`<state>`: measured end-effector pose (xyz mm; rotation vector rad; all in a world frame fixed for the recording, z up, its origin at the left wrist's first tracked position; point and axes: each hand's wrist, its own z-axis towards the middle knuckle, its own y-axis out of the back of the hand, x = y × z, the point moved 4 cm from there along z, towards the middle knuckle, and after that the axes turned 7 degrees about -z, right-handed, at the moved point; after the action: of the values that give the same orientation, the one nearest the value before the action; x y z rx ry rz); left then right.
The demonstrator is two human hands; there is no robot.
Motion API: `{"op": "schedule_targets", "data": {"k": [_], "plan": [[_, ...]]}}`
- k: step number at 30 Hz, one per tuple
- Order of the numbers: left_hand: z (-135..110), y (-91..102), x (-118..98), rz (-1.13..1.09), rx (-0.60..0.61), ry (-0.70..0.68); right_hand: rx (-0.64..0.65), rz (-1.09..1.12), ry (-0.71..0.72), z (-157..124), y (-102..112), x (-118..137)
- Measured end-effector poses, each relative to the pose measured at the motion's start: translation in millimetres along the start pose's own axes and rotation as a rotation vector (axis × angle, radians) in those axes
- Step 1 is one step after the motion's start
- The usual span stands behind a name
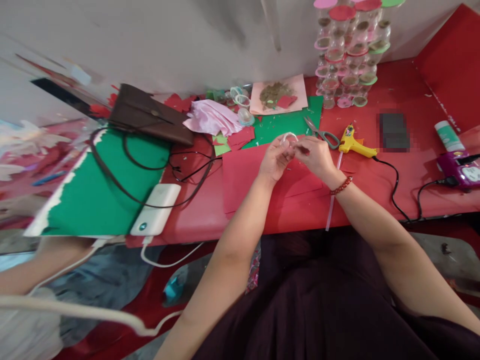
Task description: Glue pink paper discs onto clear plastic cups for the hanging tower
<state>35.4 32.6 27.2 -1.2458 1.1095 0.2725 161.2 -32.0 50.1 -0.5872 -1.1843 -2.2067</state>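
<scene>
My left hand (276,159) is closed around a small clear plastic cup (289,138) with a whitish rim, held above red paper (247,175). My right hand (315,154), with a beaded bracelet (342,186) at the wrist, has its fingers pinched together against the cup's right side. Whether anything small lies between those fingers is hidden. Just beyond the right hand lie scissors (323,135) with dark handles. A yellow glue gun (358,145) rests to their right, a clear glue stick (335,192) trailing from it toward the table's front edge.
Stacked clear cups (350,60) with coloured discs form a tower at the back. Pink paper (258,105) bears a brownish heap. A dark bag (150,117), a white power bank (156,209) and pink cloth (212,117) lie leftward. A power strip (459,170) sits right. Another person's arm (48,265) shows lower left.
</scene>
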Motion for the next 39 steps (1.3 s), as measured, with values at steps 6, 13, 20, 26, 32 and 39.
{"op": "schedule_targets", "data": {"k": [6,13,20,26,32,39], "plan": [[1.6,5.0,-3.4,-0.024,-0.026,-0.063,-0.054,0.077,-0.025,1.5,7.4,2.1],[3.0,7.5,-2.6,-0.005,-0.021,-0.085,0.053,0.120,0.019,1.0,4.8,5.5],[0.0,3.0,-3.1,0.008,0.010,-0.090,0.110,0.061,0.082,2.1,7.1,6.1],[-1.0,1.0,2.1,-0.007,-0.024,-0.023,0.125,-0.103,0.178,-1.8,1.8,7.0],[-1.3,-2.4,2.5,-0.047,0.003,0.005,0.112,-0.120,0.146,-2.2,0.3,7.0],[3.9,6.8,2.2,-0.018,-0.049,0.006,0.106,0.036,0.133,0.9,7.6,8.2]]}}
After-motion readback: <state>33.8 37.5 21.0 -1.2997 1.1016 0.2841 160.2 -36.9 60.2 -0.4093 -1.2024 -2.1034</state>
